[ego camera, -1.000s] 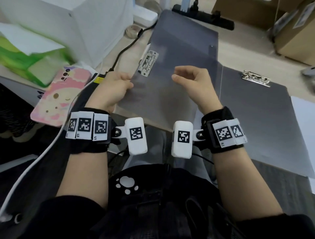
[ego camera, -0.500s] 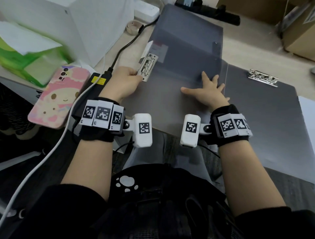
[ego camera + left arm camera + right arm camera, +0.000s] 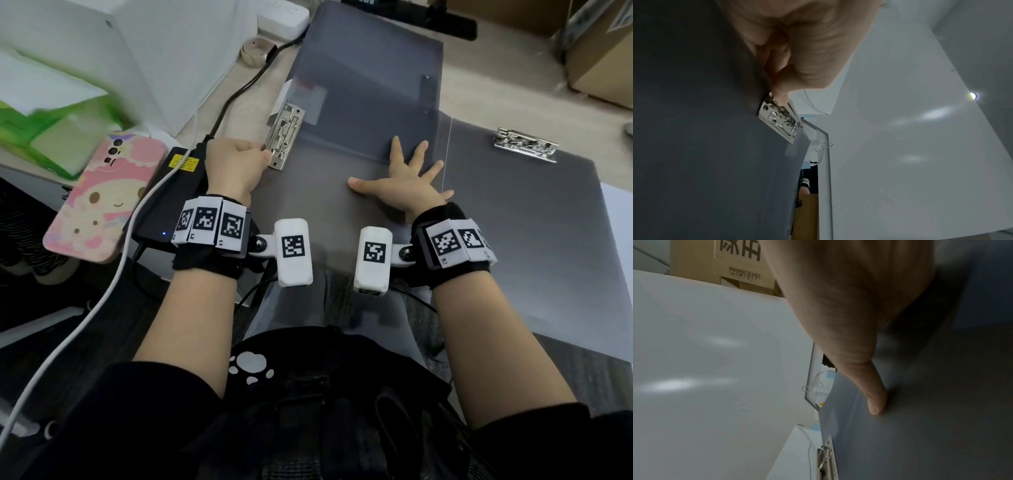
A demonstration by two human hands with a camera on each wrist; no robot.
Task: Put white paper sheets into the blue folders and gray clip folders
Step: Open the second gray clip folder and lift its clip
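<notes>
A gray clip folder (image 3: 342,192) lies closed in front of me, its metal clip (image 3: 286,137) on the left edge. My left hand (image 3: 265,156) is curled and pinches the near end of that clip (image 3: 781,118). My right hand (image 3: 407,181) lies flat on the folder's cover with its fingers spread; its thumb (image 3: 875,402) presses on the gray cover (image 3: 941,418). A second gray clip folder (image 3: 531,240) with its own metal clip (image 3: 525,149) lies to the right. A white paper sheet (image 3: 621,233) shows at the right edge.
Another gray folder (image 3: 370,51) lies further back. To the left are a black power adapter (image 3: 171,192) with cables, a pink phone (image 3: 102,195), a green tissue pack (image 3: 51,137) and a white box (image 3: 154,51). Cardboard boxes (image 3: 599,51) stand at the back right.
My right hand, raised and curled a second ago, has come down flat on the folder's cover. My left hand slid forward along the left edge to the metal clip.
</notes>
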